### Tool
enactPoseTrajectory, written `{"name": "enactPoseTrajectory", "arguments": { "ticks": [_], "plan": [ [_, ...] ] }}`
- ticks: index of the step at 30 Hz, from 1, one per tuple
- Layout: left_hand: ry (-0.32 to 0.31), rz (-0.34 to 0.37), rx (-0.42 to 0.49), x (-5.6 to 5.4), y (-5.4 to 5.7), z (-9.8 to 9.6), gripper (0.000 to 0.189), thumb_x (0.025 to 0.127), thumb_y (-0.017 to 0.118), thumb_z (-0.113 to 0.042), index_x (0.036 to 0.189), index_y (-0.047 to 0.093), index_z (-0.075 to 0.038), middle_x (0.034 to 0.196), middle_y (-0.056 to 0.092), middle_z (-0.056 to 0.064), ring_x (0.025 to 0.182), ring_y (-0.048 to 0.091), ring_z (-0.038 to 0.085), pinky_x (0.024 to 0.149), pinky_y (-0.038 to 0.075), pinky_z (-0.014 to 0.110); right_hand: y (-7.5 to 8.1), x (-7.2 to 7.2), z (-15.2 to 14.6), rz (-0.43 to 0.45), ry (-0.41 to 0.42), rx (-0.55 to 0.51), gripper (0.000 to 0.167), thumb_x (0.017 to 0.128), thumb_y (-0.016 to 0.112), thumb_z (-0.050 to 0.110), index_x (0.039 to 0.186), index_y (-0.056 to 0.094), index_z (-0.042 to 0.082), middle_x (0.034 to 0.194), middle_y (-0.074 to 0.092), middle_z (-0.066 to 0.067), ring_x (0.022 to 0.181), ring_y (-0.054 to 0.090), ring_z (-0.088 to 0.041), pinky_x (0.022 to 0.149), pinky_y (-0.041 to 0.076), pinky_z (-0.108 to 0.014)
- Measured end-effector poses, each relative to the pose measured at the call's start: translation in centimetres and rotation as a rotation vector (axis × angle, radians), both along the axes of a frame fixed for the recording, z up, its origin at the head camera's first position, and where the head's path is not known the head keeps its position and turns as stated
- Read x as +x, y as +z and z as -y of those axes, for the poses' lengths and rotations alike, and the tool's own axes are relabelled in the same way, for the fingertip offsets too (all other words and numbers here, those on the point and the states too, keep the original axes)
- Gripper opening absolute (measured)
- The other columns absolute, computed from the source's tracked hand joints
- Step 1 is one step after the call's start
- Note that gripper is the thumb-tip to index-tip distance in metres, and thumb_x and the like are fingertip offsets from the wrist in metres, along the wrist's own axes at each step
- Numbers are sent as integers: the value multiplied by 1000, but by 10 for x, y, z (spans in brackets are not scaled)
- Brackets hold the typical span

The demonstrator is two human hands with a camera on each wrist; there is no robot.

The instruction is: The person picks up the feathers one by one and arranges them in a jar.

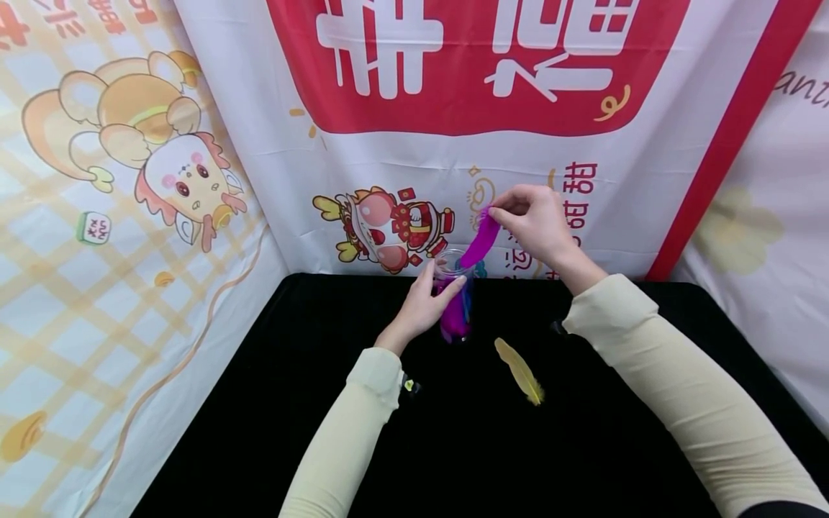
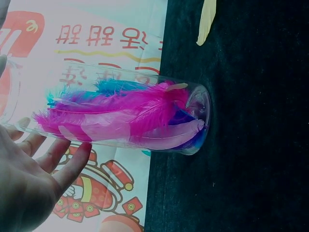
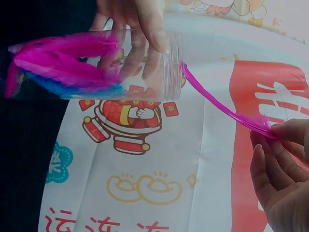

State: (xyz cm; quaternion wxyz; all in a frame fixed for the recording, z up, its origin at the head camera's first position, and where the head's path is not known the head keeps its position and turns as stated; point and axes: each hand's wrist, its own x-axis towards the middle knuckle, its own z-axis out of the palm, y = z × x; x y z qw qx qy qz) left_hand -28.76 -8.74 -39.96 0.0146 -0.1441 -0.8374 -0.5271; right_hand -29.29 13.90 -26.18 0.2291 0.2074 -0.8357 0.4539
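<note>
A clear jar (image 1: pixel 470 293) with a threaded mouth holds magenta and blue feathers (image 2: pixel 116 108). My left hand (image 1: pixel 417 308) grips it near the mouth, thumb on one side and fingers on the other, as the right wrist view shows. Above the mouth, my right hand (image 1: pixel 539 224) pinches a magenta feather (image 1: pixel 481 239) by its fluffy end between thumb and fingertips. The feather slants down, and its lower tip is at the jar's rim (image 3: pixel 175 65). Whether the tip is inside the mouth, I cannot tell. A yellow feather (image 1: pixel 520 372) lies on the table, nearer to me and right of the jar.
Black cloth covers the table (image 1: pixel 272 403). A printed white backdrop (image 1: pixel 363 162) with red lettering panels rises just behind the jar, and a checked cartoon sheet (image 1: pixel 116 302) hangs at the left. Small dark wrist devices (image 1: pixel 409 386) show at the cuffs.
</note>
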Motion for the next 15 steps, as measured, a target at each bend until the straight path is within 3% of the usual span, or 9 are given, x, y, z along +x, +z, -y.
{"name": "enactPoseTrajectory", "arguments": {
  "ticks": [15],
  "plan": [
    [-13,-1,9,-2,-1,0,81,95,56,-70,155,34,-21,152,46,-1,131,55,22,110,45,45,-11,0,15,-55,28,103,5,92,77,7,94,80,5,88,76,-10,73,70,-19,62,50,-17]
  ]
}}
